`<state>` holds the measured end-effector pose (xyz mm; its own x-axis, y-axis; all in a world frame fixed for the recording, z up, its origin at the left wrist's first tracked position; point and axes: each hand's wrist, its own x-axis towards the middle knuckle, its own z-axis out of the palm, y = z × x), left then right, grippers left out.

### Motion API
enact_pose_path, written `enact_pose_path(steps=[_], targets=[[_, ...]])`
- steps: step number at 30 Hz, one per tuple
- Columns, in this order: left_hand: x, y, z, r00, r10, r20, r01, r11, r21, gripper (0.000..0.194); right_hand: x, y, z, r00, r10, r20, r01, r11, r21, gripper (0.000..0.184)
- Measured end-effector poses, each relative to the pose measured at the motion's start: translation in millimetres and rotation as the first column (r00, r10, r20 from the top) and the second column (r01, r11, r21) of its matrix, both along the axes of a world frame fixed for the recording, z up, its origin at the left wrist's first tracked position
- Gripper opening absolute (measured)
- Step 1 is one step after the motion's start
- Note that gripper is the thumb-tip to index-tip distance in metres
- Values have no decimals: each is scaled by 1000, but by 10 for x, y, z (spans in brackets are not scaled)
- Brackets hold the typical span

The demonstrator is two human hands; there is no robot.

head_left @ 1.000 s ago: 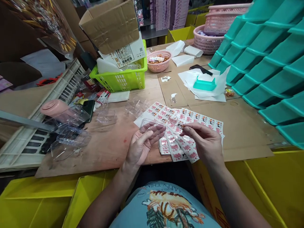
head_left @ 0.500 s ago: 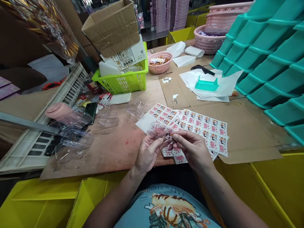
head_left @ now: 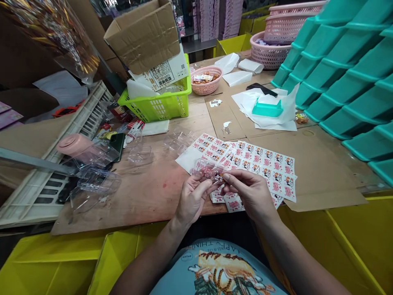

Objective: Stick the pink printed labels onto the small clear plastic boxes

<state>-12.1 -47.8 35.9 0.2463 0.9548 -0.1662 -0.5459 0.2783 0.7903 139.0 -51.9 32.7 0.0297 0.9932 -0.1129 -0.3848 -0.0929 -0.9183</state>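
My left hand (head_left: 192, 200) is closed on a small clear plastic box piece (head_left: 202, 164), thumb on its near edge. My right hand (head_left: 250, 192) pinches a cat sticker (head_left: 218, 177) at the right end of that clear piece. Whether the sticker is fully pressed down on the plastic I cannot tell. Just beyond and under both hands, sticker sheets (head_left: 267, 164) with cats and pink lettering lie fanned out on the table. Several more clear plastic box pieces (head_left: 140, 154) rest to the left.
A pink cup (head_left: 76, 144) lies at the left among clear pieces. Behind stand a lime green basket (head_left: 159, 107) holding a cardboard box (head_left: 144, 39), and a pink basket (head_left: 206, 86) of small brown items. A teal tray (head_left: 267, 109) sits on white paper. Stacked teal bins (head_left: 346, 88) rise at the right.
My right hand has moved left to the clear piece, bringing the sticker onto its right end. The hands came together. Over the last half second they have barely moved.
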Motion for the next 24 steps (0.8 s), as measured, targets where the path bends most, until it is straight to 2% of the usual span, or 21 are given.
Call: enact_pose_path(steps=[24], targets=[[-29,-29,-59,1000,14,-9,-14,1000,4,26,-41,0,-3,990,-48,129,44,998,33,19]])
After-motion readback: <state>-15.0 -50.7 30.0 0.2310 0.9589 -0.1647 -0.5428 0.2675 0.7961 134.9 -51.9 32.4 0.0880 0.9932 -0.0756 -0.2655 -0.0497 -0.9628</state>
